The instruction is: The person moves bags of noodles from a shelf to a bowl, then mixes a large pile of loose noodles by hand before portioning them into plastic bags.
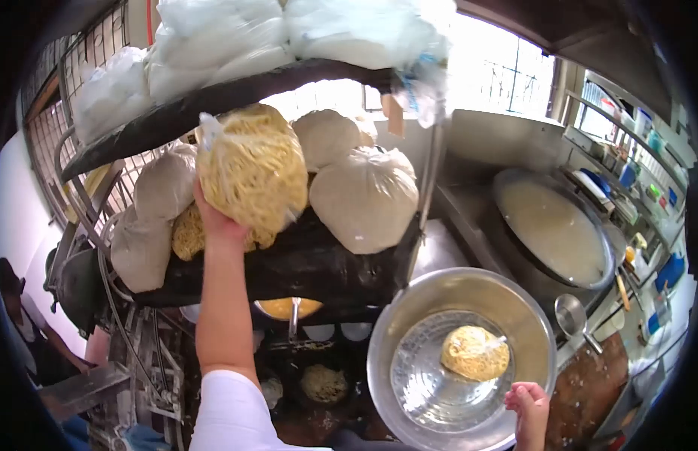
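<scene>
Gripping the large noodle bag [252, 169] at upper left, the left hand [219, 218] is over the shelf [326, 270], between pale bags [364, 199]. At lower right, the right hand [528, 404] is curled beside the steel bowl [382, 346], fingertip gap unclear; the small noodle bag [473, 357] lies inside.

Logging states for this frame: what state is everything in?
Noodle bag: full, closed, held by left hand
Small bag: filled, closed, in bowl
Bowl: uncovered
Pot: uncovered, cloudy liquid inside
Pale shelf bags: full, closed
Top bags: filled, closure unclear
Right hand: at bowl rim, nothing visibly held
</scene>
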Motion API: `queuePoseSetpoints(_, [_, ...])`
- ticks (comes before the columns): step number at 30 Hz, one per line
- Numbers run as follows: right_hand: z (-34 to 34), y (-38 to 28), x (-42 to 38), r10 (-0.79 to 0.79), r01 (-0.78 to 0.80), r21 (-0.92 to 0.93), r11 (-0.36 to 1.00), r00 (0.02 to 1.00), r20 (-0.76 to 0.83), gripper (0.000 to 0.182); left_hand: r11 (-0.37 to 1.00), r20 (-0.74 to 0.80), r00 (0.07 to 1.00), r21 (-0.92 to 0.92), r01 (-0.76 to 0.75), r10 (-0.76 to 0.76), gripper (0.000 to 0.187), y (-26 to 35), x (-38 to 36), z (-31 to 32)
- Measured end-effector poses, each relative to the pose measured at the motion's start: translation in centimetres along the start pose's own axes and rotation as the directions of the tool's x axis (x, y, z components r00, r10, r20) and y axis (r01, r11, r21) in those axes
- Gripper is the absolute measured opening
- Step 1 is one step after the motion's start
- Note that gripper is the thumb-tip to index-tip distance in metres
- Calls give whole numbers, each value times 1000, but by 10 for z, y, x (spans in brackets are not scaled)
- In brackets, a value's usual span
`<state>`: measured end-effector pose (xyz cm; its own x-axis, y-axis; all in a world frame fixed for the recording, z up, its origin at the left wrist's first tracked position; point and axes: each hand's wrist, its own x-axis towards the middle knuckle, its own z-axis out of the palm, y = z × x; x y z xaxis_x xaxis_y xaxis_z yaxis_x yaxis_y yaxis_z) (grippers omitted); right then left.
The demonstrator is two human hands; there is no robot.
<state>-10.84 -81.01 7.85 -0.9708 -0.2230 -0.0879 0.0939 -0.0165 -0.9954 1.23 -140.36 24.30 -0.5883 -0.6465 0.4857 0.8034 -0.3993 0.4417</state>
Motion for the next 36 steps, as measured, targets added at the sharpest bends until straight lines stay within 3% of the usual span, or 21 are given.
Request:
queuePoseSetpoints(6, [47, -3, 34, 51, -46, -80, 996, 997, 54, 19, 962, 23, 995, 254, -103, 100, 52, 105, 118, -59])
queuePoseSetpoints(8, [55, -9, 38, 158, -135, -198, 971, 982, 104, 27, 914, -257, 966, 399, 68, 40, 53, 140, 143, -92])
queuePoseSetpoints(9, [65, -12, 39, 161, -140, -219, 966, 984, 81, 26, 806, -60, 993, 589, -50, 106, 56, 144, 147, -95])
queuePoseSetpoints(10, [73, -11, 42, 157, -137, -219, 966, 984, 78, 26, 806, 26, 998, 592, 25, -50, 64, 151, 159, -93])
queuePoseSetpoints(11, [78, -9, 42, 177, -159, -200, 967, 982, 72, 25, 310, -18, 942, 946, -92, 334, 66, 121, 160, -109])
queuePoseSetpoints(12, [85, -7, 43, 190, -175, -175, 969, 979, 72, 24, -304, 175, 761, 952, 31, 625, 68, 76, 143, -88])
queuePoseSetpoints(13, [97, -9, 44, 202, -182, -204, 962, 976, 80, 24, -311, 186, 759, 950, 23, 624, 68, 67, 140, -94])
queuePoseSetpoints(15, [122, -9, 41, 163, -114, -268, 957, 972, 167, 24, -737, 474, 688, 662, 133, 550, 72, 47, 134, -116])
queuePoseSetpoints(16, [132, -9, 43, 129, -43, -322, 946, 960, 250, 24, -732, 473, 685, 668, 130, 554, 72, 50, 139, -116])
queuePoseSetpoints(18, [145, -10, 46, 143, -47, -287, 957, 936, 321, 24, -360, 112, 835, 926, 109, 538, 70, 68, 143, -117])
queuePoseSetpoints(19, [151, -13, 50, 155, -34, -324, 945, 922, 355, 23, -263, 102, 780, 961, 82, 617, 68, 64, 146, -122])
queuePoseSetpoints(20, [158, -16, 54, 166, -18, -359, 933, 907, 388, 23, -266, 102, 776, 960, 88, 623, 68, 64, 139, -126])
queuePoseSetpoints(22, [167, -17, 57, 173, -45, -329, 943, 914, 368, 22, -560, 366, 787, 828, -33, 496, 84, 47, 92, -114])
queuePoseSetpoints(24, [167, -7, 65, 177, -77, -275, 958, 917, 359, 23, -672, 348, 802, 736, 87, 485, 105, 13, 21, -112])
queuePoseSetpoints(25, [168, -8, 66, 158, -28, -315, 949, 905, 394, 25, -669, 347, 802, 738, 87, 487, 105, 9, 12, -127])
queuePoseSetpoints(27, [168, -2, 65, 174, -42, -321, 946, 902, 395, 26, -273, 119, 713, 956, 105, 691, 116, 2, 1, -155])
queuePoseSetpoints(28, [168, 0, 65, 179, -43, -323, 945, 896, 406, 27, -274, 113, 716, 955, 113, 689, 116, 3, 2, -157])
queuePoseSetpoints(31, [168, 16, 70, 151, -46, -269, 962, 911, 384, 22, -219, 137, 666, 975, 40, 733, 105, 13, 44, -148])
queuePoseSetpoints(33, [165, 26, 71, 151, -69, -246, 967, 931, 331, 19, -159, 173, 548, 985, -74, 818, 90, 25, 78, -153])
queuePoseSetpoints(35, [161, 29, 69, 152, -67, -247, 967, 927, 344, 18, -398, 309, 608, 917, 13, 731, 69, 42, 112, -137])
queuePoseSetpoints(36, [160, 28, 68, 153, -68, -250, 966, 928, 340, 18, -550, 331, 705, 829, 101, 628, 62, 53, 137, -136])
